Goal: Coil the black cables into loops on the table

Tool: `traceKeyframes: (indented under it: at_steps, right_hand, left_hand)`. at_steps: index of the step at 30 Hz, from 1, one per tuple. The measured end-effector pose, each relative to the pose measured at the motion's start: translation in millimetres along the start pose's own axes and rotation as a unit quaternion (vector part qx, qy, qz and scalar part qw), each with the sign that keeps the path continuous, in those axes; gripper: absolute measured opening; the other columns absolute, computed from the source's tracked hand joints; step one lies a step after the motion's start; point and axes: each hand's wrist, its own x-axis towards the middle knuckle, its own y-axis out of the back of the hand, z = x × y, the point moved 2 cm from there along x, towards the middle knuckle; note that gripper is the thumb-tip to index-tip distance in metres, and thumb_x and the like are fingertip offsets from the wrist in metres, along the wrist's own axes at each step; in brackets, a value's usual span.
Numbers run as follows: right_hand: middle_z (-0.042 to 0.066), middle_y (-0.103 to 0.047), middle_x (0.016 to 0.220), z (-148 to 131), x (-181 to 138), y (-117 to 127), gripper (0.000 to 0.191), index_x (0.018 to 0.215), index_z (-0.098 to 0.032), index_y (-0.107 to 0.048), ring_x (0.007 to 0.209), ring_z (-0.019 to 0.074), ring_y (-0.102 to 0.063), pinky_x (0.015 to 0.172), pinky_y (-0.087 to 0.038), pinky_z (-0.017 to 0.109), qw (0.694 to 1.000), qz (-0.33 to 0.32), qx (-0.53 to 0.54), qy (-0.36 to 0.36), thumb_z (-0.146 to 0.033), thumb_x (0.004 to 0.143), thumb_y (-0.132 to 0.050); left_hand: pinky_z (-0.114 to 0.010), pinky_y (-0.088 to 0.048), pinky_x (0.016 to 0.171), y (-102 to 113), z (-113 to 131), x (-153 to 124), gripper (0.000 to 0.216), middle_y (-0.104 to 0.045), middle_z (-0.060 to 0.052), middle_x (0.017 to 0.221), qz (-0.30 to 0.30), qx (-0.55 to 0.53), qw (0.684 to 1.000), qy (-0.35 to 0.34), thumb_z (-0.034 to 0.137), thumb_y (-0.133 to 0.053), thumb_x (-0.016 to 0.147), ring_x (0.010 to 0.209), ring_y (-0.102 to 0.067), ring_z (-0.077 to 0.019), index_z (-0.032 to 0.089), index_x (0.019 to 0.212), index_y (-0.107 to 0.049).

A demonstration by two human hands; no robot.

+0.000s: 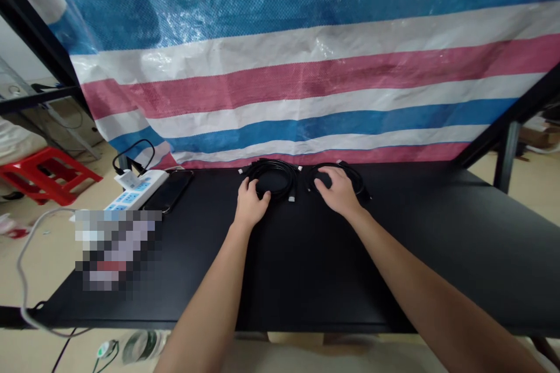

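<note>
Black cables lie in two loose coils side by side on a matte black table [394,250], close to its far edge and in front of a hanging woven plastic tarp [280,70] striped in blue, white and pink-red. Small metal-tipped connectors poke out from both coils. The left coil [280,170] sits just beside the right coil [356,182], with a narrow gap between them. The person's bare left hand [251,204] rests palm down at the near edge of the left coil, its fingers [265,198] slightly curled and touching the cable without closing around it. The right hand [336,190] lies open and palm down on top of the right coil, covering its near side, with no closed grip. Further left on the table are a white power strip [135,189] with blue sockets, a black cord [133,153] looping up behind it, and a dark smartphone [168,191] lying just beside it. Nearer the table's left edge, a pixelated patch [116,250] hides an object. A thin grey cable [24,280] hangs beyond that edge, and a red plastic stool [48,173] stands on the floor further away.
</note>
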Motion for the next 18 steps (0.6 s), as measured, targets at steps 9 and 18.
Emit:
traceKeyframes:
  at_steps: [9, 18]
  right_hand:
    - [0.012, -0.066, 0.098, 40.0, -5.5, 29.0, 0.024, 0.09, -0.018, -0.064, 0.096, 0.0262, -0.056, 0.087, -0.045, 0.042, 0.985, 0.084, 0.016, -0.149, -0.029, 0.075, -0.05]
    - [0.011, -0.065, 0.093, 46.5, -3.9, 34.7, 0.02, 0.084, -0.018, -0.064, 0.095, 0.0271, -0.055, 0.092, -0.04, 0.043, 0.975, 0.069, -0.023, -0.208, -0.026, 0.071, -0.051]
  left_hand:
    - [-0.051, -0.036, 0.105, -6.7, 9.4, -10.0, 0.026, -0.057, -0.011, 0.128, -0.037, 0.057, 0.981, -0.181, 0.023, -0.063, 0.076, 0.125, -0.048, -0.0298, 0.026, 0.1, -0.072]
    - [-0.052, -0.036, 0.1, -16.5, 17.1, -10.4, 0.038, -0.057, -0.01, 0.129, -0.087, 0.124, 0.967, -0.203, 0.012, -0.047, 0.084, 0.124, -0.049, -0.0269, 0.03, 0.106, -0.071]
